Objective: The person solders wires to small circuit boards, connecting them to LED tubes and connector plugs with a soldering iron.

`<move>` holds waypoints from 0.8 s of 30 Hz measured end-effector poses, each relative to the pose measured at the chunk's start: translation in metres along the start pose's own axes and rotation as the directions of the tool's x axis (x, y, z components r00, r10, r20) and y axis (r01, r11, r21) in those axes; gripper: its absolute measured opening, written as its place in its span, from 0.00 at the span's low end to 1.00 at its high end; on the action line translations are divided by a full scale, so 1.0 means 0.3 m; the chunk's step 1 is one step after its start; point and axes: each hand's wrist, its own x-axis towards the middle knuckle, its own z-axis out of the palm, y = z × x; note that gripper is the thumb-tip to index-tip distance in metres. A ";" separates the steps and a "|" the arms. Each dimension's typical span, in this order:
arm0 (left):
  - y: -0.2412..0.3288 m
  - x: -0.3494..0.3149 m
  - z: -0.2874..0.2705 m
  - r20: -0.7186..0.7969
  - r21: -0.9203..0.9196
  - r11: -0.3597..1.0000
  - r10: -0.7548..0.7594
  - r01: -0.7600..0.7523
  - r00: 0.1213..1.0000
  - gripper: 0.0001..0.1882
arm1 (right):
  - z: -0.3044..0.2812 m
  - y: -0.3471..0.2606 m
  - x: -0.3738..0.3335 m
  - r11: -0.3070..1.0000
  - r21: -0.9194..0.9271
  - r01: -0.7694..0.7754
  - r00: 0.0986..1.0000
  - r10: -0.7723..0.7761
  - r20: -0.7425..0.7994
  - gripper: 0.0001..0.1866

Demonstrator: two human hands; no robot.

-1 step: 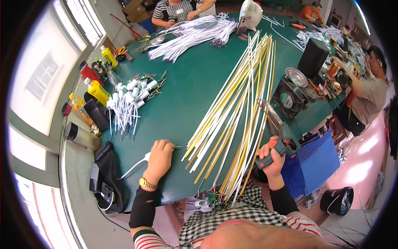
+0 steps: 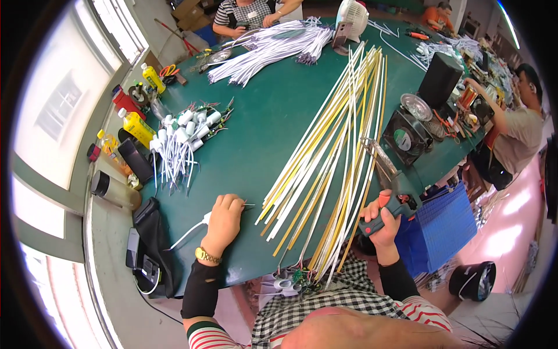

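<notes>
My left hand (image 2: 224,221) is closed near the table's front edge, around a white part whose cord (image 2: 189,234) trails out to the left. Thin bare wire ends (image 2: 249,205) poke out on its right side; the rest is hidden by the fingers. My right hand (image 2: 382,225) grips a pistol-shaped power tool (image 2: 401,203) with a dark green and black body, orange trigger and long metal front, resembling a soldering gun. Its tip (image 2: 365,141) is over the right side of a bundle of white and yellow strips (image 2: 325,157). Small green circuit boards (image 2: 299,280) with white caps lie at the strips' near ends, by my apron.
White capped parts with cords (image 2: 177,142) are heaped on the green table (image 2: 256,128). Bottles (image 2: 136,127) and a black pouch (image 2: 157,250) line the left side. A black fan (image 2: 404,139) and a black box (image 2: 440,80) stand right. Co-workers sit around the table; a blue crate (image 2: 444,227) is below.
</notes>
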 end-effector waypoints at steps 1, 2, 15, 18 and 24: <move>-0.003 0.003 0.003 -0.043 -0.036 0.999 0.002 -0.003 0.999 0.09 | -0.001 -0.003 -0.001 1.000 0.004 0.011 1.000 -0.011 0.010 0.22; -0.002 0.001 0.003 -0.087 -0.071 0.997 0.001 -0.008 0.996 0.09 | -0.003 -0.002 -0.008 1.000 0.004 0.009 1.000 -0.009 0.007 0.22; 0.148 -0.084 -0.047 0.195 -0.664 0.482 -0.626 0.572 0.755 0.03 | 0.000 0.022 -0.014 0.996 -0.090 0.026 0.999 -0.024 0.026 0.23; 0.151 -0.085 -0.055 0.230 -0.677 0.454 -0.616 0.578 0.754 0.04 | -0.017 0.030 -0.013 0.991 -0.125 0.039 0.999 -0.035 0.035 0.22; 0.202 -0.111 -0.098 0.411 -0.515 0.527 -0.541 0.676 0.734 0.04 | -0.027 0.033 -0.005 0.989 -0.140 0.049 0.996 -0.039 0.077 0.21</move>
